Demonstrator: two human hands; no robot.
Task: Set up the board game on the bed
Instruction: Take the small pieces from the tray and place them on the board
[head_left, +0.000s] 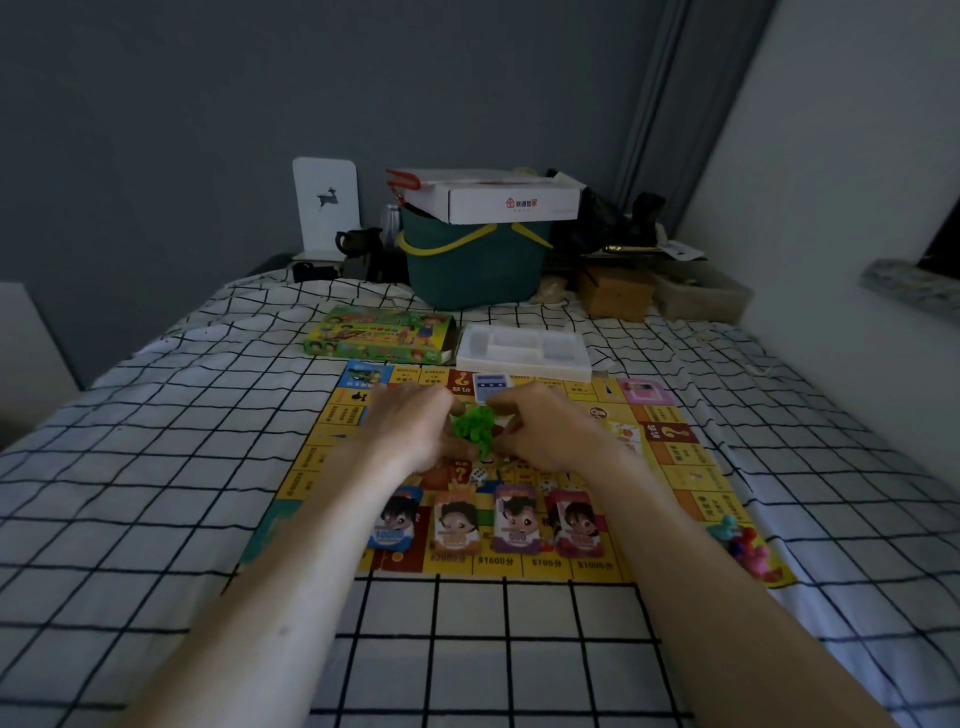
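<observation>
Head view: bed (156, 467) with black-grid white sheet. Yellow game board (691, 467) flat on bed, mid-frame. Green game box (379, 340) and white plastic tray (524, 351) just beyond board's far edge. Four character cards (514, 519) in row near board's near edge. Left hand (410, 426) and right hand (550, 431) meet over board centre, fingers curled round clump of green pieces (474, 428). Dice (479, 475) just below clump.

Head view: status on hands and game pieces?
Both hands, left and right, grip green pieces over board. Four character cards laid out. Nothing blocking.
</observation>
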